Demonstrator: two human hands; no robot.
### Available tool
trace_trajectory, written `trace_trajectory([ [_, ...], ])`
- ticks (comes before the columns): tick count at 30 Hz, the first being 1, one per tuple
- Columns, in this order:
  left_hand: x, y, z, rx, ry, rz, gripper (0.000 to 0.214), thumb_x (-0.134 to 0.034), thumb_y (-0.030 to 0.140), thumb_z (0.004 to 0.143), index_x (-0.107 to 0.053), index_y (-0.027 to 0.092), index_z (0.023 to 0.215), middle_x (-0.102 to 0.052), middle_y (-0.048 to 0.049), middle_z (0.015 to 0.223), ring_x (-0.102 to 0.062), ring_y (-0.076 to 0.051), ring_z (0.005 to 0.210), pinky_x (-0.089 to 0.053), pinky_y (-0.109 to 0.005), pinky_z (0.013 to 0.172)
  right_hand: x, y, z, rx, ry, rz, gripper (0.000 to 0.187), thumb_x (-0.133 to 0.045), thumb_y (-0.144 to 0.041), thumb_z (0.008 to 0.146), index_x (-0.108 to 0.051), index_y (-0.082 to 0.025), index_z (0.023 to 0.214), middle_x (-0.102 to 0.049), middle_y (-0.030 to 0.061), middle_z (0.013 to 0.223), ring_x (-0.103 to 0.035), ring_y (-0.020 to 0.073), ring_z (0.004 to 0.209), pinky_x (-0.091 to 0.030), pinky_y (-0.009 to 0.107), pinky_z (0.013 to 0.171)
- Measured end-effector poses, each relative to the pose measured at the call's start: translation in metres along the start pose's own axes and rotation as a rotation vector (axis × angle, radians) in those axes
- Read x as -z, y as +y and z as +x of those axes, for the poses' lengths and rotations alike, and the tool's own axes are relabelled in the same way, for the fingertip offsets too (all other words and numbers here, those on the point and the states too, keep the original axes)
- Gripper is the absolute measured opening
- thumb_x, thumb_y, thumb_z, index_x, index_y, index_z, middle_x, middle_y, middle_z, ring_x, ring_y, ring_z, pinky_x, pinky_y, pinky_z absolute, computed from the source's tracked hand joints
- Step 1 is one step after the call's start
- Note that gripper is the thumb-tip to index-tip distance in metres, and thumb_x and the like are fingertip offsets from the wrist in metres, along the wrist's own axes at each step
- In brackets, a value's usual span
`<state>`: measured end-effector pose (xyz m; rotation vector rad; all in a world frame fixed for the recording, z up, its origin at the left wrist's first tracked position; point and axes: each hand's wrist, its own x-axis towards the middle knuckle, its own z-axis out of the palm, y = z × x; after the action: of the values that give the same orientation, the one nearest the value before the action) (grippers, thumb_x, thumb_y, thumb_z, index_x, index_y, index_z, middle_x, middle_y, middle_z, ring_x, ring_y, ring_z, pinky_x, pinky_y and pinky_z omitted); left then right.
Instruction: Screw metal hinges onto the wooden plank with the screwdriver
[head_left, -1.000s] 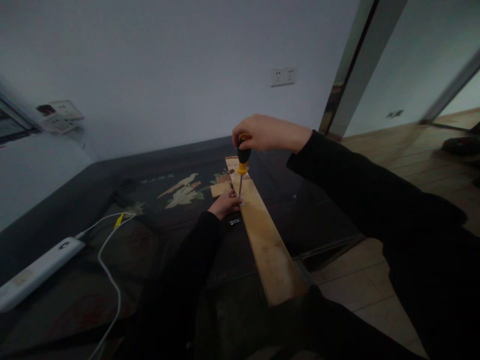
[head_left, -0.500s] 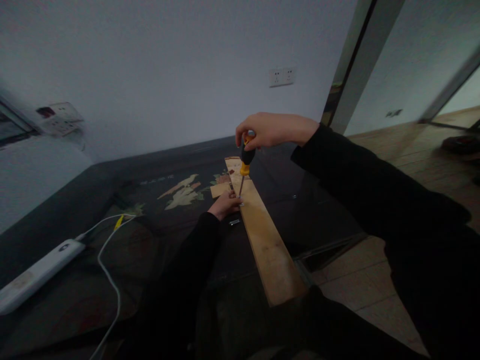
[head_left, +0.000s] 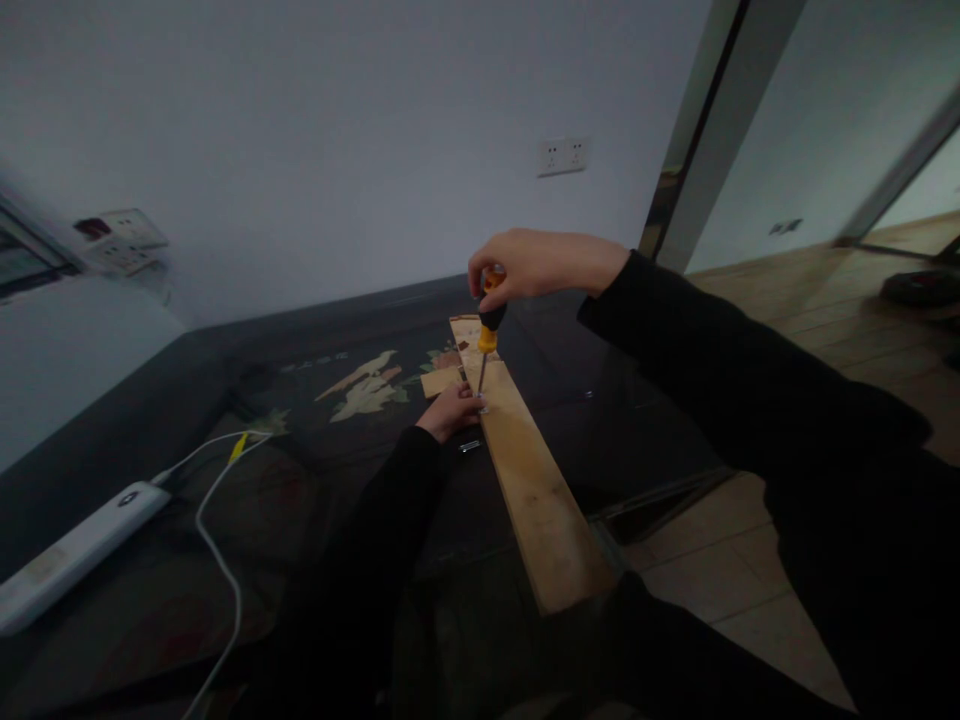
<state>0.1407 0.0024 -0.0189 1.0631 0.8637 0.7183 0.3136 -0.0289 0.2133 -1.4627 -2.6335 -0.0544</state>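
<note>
My right hand (head_left: 534, 262) is closed around the top of a yellow-and-black screwdriver (head_left: 487, 338). Its shaft points down, slightly tilted, to a small shiny metal piece (head_left: 482, 405) at the left edge of a long wooden board (head_left: 529, 465). Beside that edge, my left hand (head_left: 450, 411) has its fingertips closed at the metal piece; exactly how they grip it is partly hidden. Another small metal piece (head_left: 469, 446) lies on the dark table just below my left hand. A short flat wood piece (head_left: 440, 381) sits behind the left fingers.
The dark glossy table (head_left: 360, 330) bears a painted bird-and-flower pattern. On the left lie a white power strip (head_left: 82, 555) and its white cable (head_left: 225, 565) with a yellow tag (head_left: 238, 447). A tiny shiny item (head_left: 589, 394) rests right of the board. Behind stands a wall with sockets (head_left: 564, 156).
My right hand and the screwdriver handle have shifted slightly left, while the tip stays at the metal piece. The left hand and the board look the same.
</note>
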Motion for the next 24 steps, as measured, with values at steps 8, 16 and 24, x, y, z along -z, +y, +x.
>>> trace_trajectory([
  [8,0.0,-0.001,0.002,-0.006,0.017,-0.006,0.046,-0.074,0.006,0.06,-0.06,0.013,0.104,-0.071,-0.0099,0.097,-0.069,-0.02,0.084,-0.056,-0.031,0.075,-0.015,-0.01,0.001,-0.177,0.123,-0.182,0.042,-0.045,-0.04,0.093,-0.067,-0.012,0.116,-0.068,0.015,0.103,-0.06,0.0237,0.094,-0.038,0.033,0.076],
  [16,-0.005,0.003,-0.004,0.003,0.038,0.014,0.044,-0.071,0.003,0.062,-0.061,0.013,0.103,-0.071,-0.0089,0.096,-0.069,-0.017,0.08,-0.057,-0.026,0.069,-0.008,0.004,-0.001,-0.022,-0.005,-0.074,0.043,-0.06,-0.045,0.084,-0.068,-0.016,0.115,-0.069,0.0107,0.105,-0.06,0.0216,0.093,-0.038,0.032,0.076],
  [24,-0.002,0.002,-0.003,0.002,0.026,0.017,0.046,-0.073,0.006,0.061,-0.06,0.013,0.105,-0.072,-0.009,0.097,-0.07,-0.018,0.082,-0.057,-0.027,0.072,-0.014,-0.008,-0.004,-0.131,0.084,-0.193,0.043,-0.051,-0.044,0.09,-0.068,-0.015,0.116,-0.069,0.0138,0.103,-0.06,0.0243,0.095,-0.037,0.033,0.076],
])
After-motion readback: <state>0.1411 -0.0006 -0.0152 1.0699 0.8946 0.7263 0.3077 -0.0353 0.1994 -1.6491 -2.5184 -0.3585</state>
